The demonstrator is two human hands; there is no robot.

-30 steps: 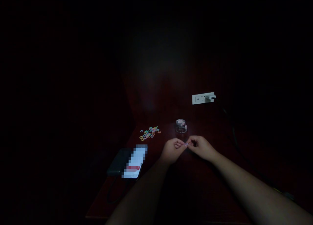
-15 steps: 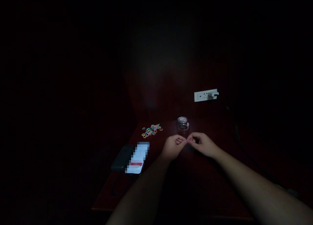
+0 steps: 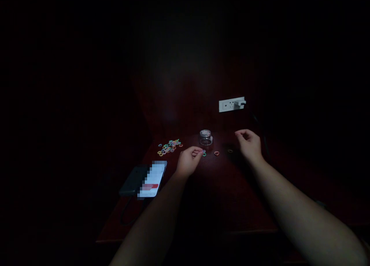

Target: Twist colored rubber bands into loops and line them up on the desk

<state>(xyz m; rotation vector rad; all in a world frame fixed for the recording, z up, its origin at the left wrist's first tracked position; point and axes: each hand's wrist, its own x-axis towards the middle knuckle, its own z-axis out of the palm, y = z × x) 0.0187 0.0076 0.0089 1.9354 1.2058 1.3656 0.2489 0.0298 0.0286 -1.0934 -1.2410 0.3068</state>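
Note:
My left hand (image 3: 189, 160) is closed in a pinch on a small purple band (image 3: 204, 151), beside a green band (image 3: 204, 154). To the right, my right hand (image 3: 249, 144) is raised with its thumb and fingertips pressed together; whatever they hold, if anything, is too small to make out. Between the hands lie a pinkish-orange band (image 3: 216, 153) and a dim yellowish band (image 3: 230, 151). A small clear jar (image 3: 206, 138) with a patterned lid stands just behind them. Several colourful bands form a loose pile (image 3: 170, 147) left of the jar.
On the dark red table (image 3: 185, 216), a lit phone (image 3: 153, 180) lies against a dark box-like device (image 3: 133, 180) with a cable. A white wall socket (image 3: 231, 104) with a plug is behind, and a dark cable hangs at the right.
My hands have parted, the right one moving right and up. Bands that were hidden now show between them. The whole view has shifted, so the jar, pile and socket appear further left and higher.

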